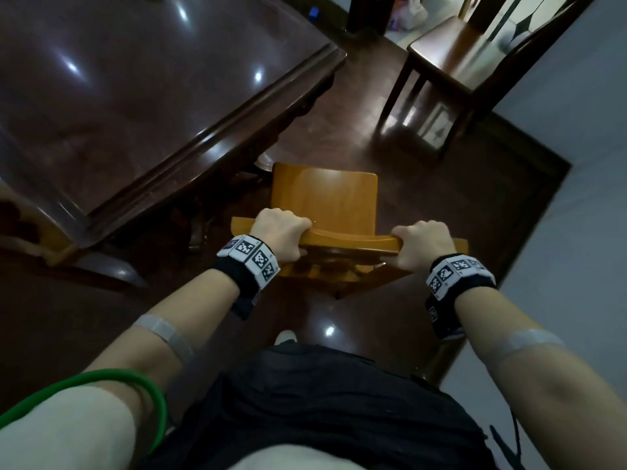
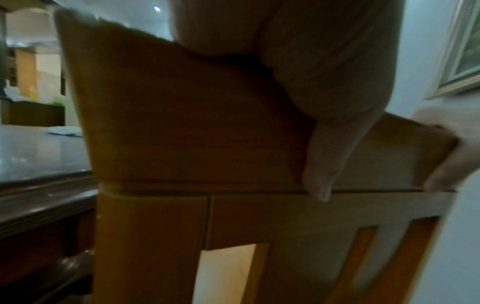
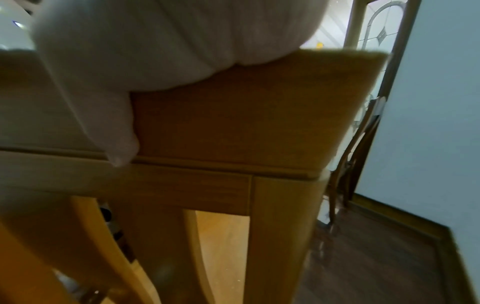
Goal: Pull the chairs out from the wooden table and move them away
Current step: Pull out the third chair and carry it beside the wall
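A light yellow wooden chair (image 1: 325,198) stands on the dark floor just off the corner of the dark wooden table (image 1: 142,96). My left hand (image 1: 281,232) grips the left end of its top back rail, fingers curled over the front. My right hand (image 1: 424,244) grips the right end of the same rail. In the left wrist view the left hand (image 2: 298,92) wraps the rail (image 2: 182,123) with the thumb down its back face. In the right wrist view the right hand (image 3: 155,51) holds the rail (image 3: 233,123) the same way.
A dark brown chair (image 1: 454,56) stands at the upper right against a pale wall (image 1: 576,164). A doorway with bags on the floor (image 1: 410,11) opens at the top. My foot (image 1: 285,335) is just behind the yellow chair. A narrow strip of floor runs between table and wall.
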Tool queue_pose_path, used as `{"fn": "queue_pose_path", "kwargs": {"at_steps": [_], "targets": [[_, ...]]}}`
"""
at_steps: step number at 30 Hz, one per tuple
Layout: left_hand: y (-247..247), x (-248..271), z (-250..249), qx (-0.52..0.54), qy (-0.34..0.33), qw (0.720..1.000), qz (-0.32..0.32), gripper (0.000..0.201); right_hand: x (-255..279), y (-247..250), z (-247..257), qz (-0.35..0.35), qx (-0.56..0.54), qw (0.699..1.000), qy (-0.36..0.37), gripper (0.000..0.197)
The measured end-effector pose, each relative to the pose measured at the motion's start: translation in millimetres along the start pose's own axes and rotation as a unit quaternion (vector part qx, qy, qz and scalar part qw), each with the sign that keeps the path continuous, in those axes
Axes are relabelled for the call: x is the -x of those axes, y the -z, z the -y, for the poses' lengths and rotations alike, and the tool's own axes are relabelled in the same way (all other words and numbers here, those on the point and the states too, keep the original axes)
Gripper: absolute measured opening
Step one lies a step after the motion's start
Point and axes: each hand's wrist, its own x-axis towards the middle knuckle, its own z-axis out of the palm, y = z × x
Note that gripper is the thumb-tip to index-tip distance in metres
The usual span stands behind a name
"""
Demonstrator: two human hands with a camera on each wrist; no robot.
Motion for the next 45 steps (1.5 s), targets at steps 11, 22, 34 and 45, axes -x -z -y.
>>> {"fn": "queue_pose_path", "kwargs": {"at_steps": [11,22,34,45], "targets": [[-19.7,32.7,-115.0,0.034,0.087,0.995,-0.028,0.031,37.6,-11.6,-58.4,0.008,0.049,0.998,0.047,0.041],[-24.7,50.9,-104.0,-0.021,-0.001,0.999,-0.033,0.037,98.1,-37.3,-35.1,0.000,-0.015,1.000,-0.009,0.040],[-28.4,68.0,-116.6,-0.070,-0.207,0.976,-0.023,0.032,211.5,-84.8,20.6,0.042,-0.087,0.979,-0.182,0.039],[-31.8,117.4,-174.1,-0.068,-0.299,0.952,0.009,0.017,308.6,-113.0,47.9,0.091,-0.132,0.950,-0.269,0.032]]}}
